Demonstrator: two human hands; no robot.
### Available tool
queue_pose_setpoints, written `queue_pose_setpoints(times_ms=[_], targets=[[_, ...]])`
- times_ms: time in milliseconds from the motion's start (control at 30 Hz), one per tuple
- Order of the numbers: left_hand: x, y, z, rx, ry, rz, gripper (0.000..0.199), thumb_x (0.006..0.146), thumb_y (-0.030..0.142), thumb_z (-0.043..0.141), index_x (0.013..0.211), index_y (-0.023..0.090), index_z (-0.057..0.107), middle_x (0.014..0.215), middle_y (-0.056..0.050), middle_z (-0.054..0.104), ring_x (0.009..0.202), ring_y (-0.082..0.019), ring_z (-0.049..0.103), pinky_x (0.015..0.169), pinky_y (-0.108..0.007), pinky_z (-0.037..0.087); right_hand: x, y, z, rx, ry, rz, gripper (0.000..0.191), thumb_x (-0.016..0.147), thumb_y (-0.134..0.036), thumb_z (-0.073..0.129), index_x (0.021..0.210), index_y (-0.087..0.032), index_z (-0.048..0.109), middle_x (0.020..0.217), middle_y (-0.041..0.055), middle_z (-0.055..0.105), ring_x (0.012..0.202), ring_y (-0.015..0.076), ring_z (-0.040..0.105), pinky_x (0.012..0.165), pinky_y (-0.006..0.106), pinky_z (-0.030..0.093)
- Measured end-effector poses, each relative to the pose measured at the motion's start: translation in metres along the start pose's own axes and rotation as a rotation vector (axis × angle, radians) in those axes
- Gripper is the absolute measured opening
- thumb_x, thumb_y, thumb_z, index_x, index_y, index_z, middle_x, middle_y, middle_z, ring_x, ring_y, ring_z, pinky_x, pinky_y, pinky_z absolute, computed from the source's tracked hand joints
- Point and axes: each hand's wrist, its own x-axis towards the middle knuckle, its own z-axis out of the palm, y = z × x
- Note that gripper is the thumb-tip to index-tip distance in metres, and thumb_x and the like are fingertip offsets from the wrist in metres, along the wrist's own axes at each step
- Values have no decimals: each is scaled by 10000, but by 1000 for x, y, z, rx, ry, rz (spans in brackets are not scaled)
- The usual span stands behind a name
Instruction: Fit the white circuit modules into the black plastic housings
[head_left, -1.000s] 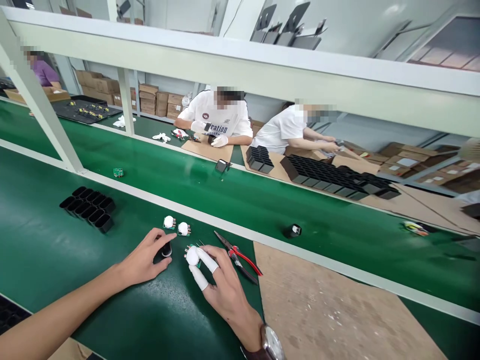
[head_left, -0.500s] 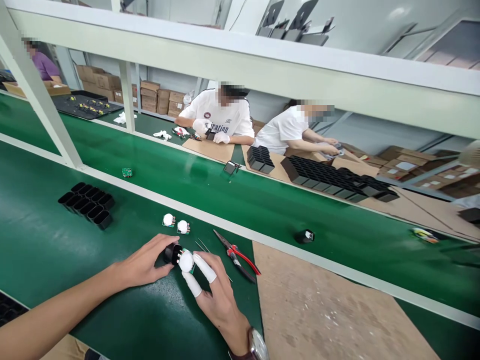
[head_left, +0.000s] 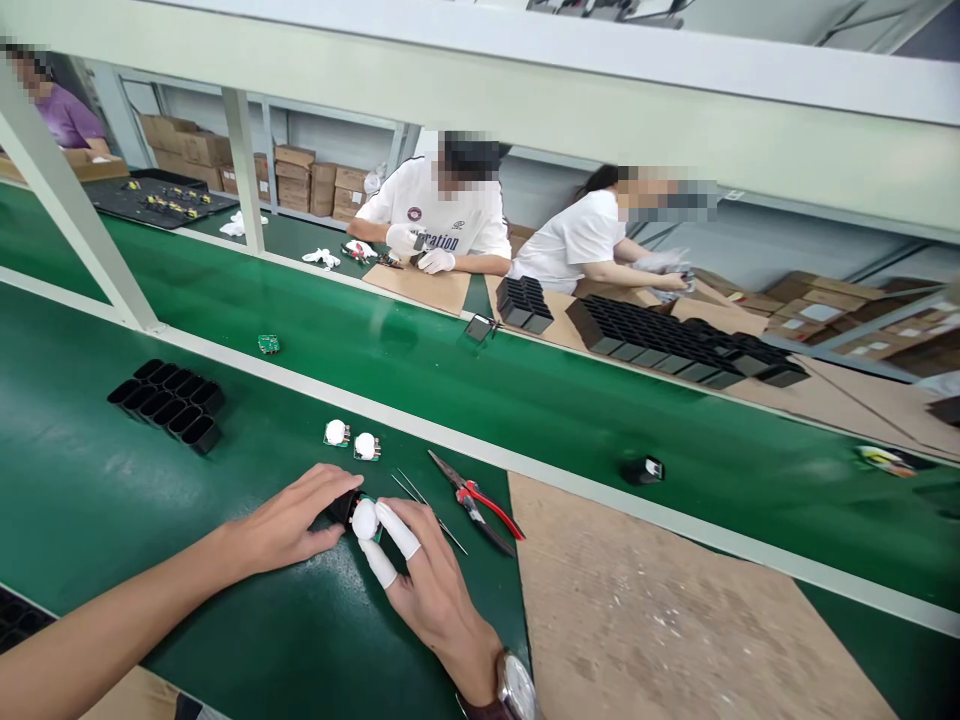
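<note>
My left hand (head_left: 300, 518) is closed round a small black plastic housing (head_left: 343, 506), its open end facing right. Between the white-capped thumb and finger of my right hand (head_left: 427, 570) is a green circuit board with a white dome (head_left: 365, 520). The board sits at the mouth of the housing; how far inside it reaches is hidden. Just beyond my hands lie two similar domed boards (head_left: 366, 446). To the right of them are metal tweezers (head_left: 431, 512) and red-handled long-nose pliers (head_left: 480, 505).
Several black housings (head_left: 169, 405) stand grouped at the left. A cardboard sheet (head_left: 675, 610) covers the bench at right. Beyond a pale rail (head_left: 465, 447) runs a green belt (head_left: 420, 370) carrying a board (head_left: 268, 344) and a housing (head_left: 643, 469). Co-workers sit across it.
My right hand has moved slightly left, bringing the domed board closer against the housing. Pieces on the belt have shifted to the right. The view has tilted down a little.
</note>
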Motion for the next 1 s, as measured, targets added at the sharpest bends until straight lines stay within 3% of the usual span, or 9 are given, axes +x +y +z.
queue_pose_setpoints(times_ms=[167, 467, 667, 833, 1000], targets=[[2, 0, 0, 8, 2, 67, 671, 996, 118, 620, 1597, 286, 375, 1416, -129, 615, 1352, -304, 557, 1145, -511, 529, -2, 1, 2, -36, -32, -12, 658, 978, -50, 620, 1573, -212, 394, 1263, 172, 674, 1108, 287, 676, 863, 458, 640], [3, 2, 0, -10, -40, 58, 606, 999, 119, 615, 1557, 279, 441, 1405, -121, 621, 1351, -295, 556, 1167, -496, 510, -6, 0, 3, -73, -141, 22, 563, 1014, -70, 533, 1549, -201, 416, 1296, 173, 658, 1117, 298, 671, 877, 470, 644], [0, 5, 2, -116, -81, -59, 568, 1015, 196, 643, 1542, 293, 455, 1427, -119, 568, 1276, -266, 608, 1090, -414, 556, -10, 3, 4, 101, -145, 103, 618, 1009, -108, 626, 1569, -214, 385, 1335, 160, 654, 1204, 274, 646, 978, 475, 622], [4, 7, -3, -172, -141, -83, 528, 1015, 262, 681, 1508, 286, 494, 1305, -112, 646, 1246, -297, 568, 1077, -488, 526, -7, 3, 5, 159, -84, 78, 403, 980, -137, 699, 1349, -233, 571, 1376, 160, 637, 1241, 274, 651, 982, 470, 632], [4, 4, -5, -208, -157, -130, 476, 1017, 274, 675, 1469, 275, 527, 1238, -101, 664, 1146, -269, 594, 988, -438, 558, -4, 3, 8, 130, -164, 109, 229, 982, -186, 705, 1198, -212, 634, 1477, 196, 574, 1368, 314, 595, 1062, 507, 608]])
